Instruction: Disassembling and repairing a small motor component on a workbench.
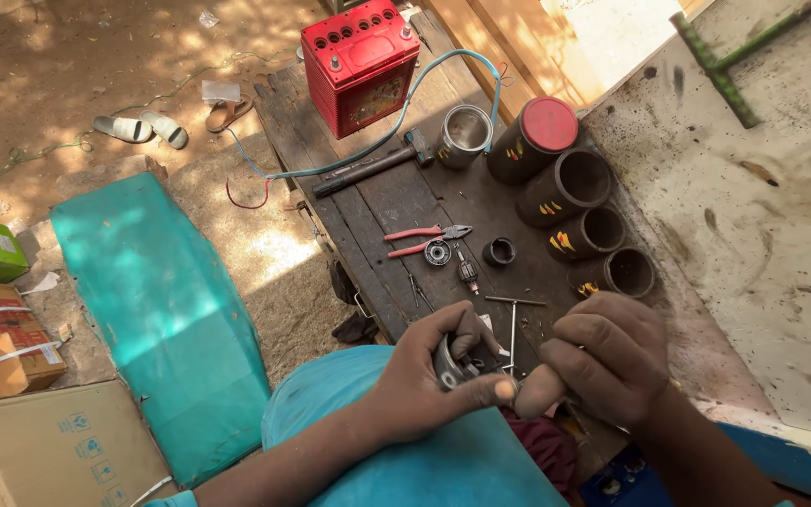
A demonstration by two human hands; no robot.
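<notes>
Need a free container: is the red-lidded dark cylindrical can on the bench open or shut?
Shut: the red-lidded dark cylindrical can has its lid seated on top.

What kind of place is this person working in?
Most likely an outdoor roadside repair stall. A greasy wooden workbench stands on bare sandy ground and carries a red battery, a hammer and red-handled pliers, while the left hand holds a small metal part.

Left hand [424,376] grips grey metal part [450,361]; right hand [603,361] clasps handle, probably.
</notes>
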